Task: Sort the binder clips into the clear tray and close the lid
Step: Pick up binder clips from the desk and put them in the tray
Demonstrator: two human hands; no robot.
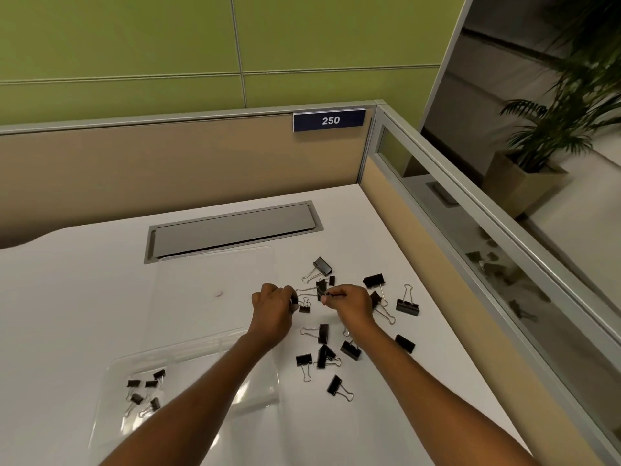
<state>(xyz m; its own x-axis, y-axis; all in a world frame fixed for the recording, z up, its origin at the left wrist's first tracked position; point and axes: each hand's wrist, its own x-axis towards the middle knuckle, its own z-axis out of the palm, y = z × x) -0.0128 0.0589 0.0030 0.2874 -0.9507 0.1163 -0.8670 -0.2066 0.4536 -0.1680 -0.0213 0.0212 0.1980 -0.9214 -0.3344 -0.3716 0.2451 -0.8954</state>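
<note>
Several black binder clips lie scattered on the white desk right of centre. The clear tray sits at the lower left with several small clips in its left part. Its clear lid lies flat behind it. My left hand is closed around a small clip at the pile's left edge. My right hand pinches the wire handle of a binder clip just beside the left hand.
A grey cable hatch is set into the desk behind the lid. Beige partition walls close the back and right sides, with a glass strip along the right. A small round white dot shows under the lid.
</note>
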